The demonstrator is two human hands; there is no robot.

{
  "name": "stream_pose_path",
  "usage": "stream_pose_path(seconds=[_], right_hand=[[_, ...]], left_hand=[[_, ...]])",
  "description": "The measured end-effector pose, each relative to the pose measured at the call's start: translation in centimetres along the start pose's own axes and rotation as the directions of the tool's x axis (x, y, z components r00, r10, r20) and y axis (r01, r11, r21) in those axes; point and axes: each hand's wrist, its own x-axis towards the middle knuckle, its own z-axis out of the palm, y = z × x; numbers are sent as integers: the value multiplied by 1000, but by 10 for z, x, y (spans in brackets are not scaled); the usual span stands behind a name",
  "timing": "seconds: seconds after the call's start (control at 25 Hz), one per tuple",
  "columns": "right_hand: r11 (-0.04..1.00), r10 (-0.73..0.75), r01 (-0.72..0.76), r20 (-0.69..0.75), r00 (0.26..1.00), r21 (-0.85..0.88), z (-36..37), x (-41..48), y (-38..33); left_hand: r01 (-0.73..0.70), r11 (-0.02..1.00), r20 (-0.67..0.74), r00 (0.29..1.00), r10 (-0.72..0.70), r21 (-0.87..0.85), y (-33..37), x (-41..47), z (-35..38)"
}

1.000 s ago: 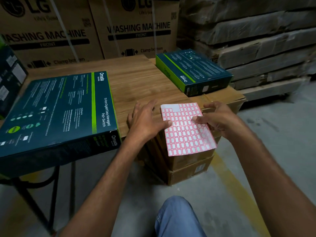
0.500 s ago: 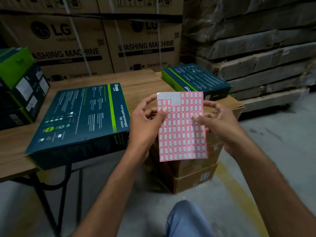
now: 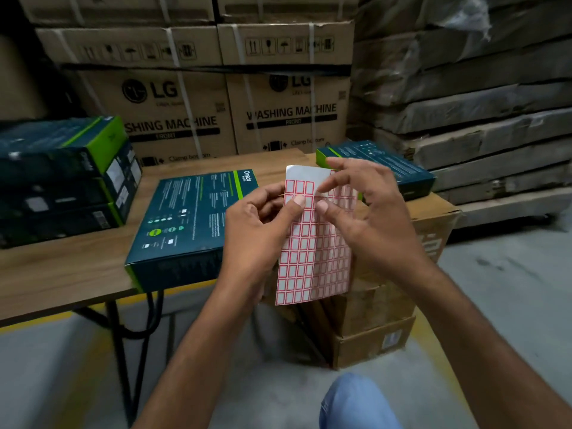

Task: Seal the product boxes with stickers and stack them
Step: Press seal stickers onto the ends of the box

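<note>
The fingers [image 3: 270, 209] of the left hand [image 3: 257, 243] are curled behind the left edge of the sheet [image 3: 312, 261] and the thumb presses on its front, so this hand pinches the sheet and holds it upright. On the right hand [image 3: 374, 221] the thumb and the forefinger are bent onto the upper front of the sheet, just beside the left thumb, and the other fingers are spread above it. I cannot tell whether they pinch a sticker. The sheet has rows of red-framed stickers, and its top strip is bare white.

At the far left a stack [image 3: 62, 181] of closed dark green boxes stands on the table [image 3: 62, 274]. Right of it the middle box [image 3: 185, 224] lies flat and closed, with its near end at the table's near edge, partly behind the left hand. The sheet is near and right of this box, apart from it. Behind the right hand the far box [image 3: 405, 174] lies flat, closed. Brown cartons [image 3: 377, 323] are piled on the floor below the sheet. LG cartons [image 3: 185, 113] stand behind the table, and wrapped slabs [image 3: 464, 103] are stacked at the right. A knee [image 3: 356, 404] in jeans is at the bottom.
</note>
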Motion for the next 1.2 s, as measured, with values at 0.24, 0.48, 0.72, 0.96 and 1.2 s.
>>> stream_pose_path(seconds=[0.24, 0.48, 0.72, 0.96, 1.2], right_hand=[[964, 24, -53, 112, 993, 260, 3, 2, -32], [960, -25, -15, 142, 989, 279, 19, -2, -40], [983, -132, 132, -7, 991, 124, 45, -5, -33], [973, -220, 222, -31, 975, 59, 52, -7, -39], [969, -211, 213, -26, 977, 126, 50, -9, -42]], left_hand=[[-34, 999, -23, 999, 35, 42, 16, -19, -30], [-38, 994, -40, 998, 43, 100, 16, -26, -49], [45, 998, -74, 996, -42, 44, 8, -26, -58], [31, 998, -91, 995, -27, 48, 11, -27, -61], [27, 999, -99, 995, -25, 17, 8, -29, -59]])
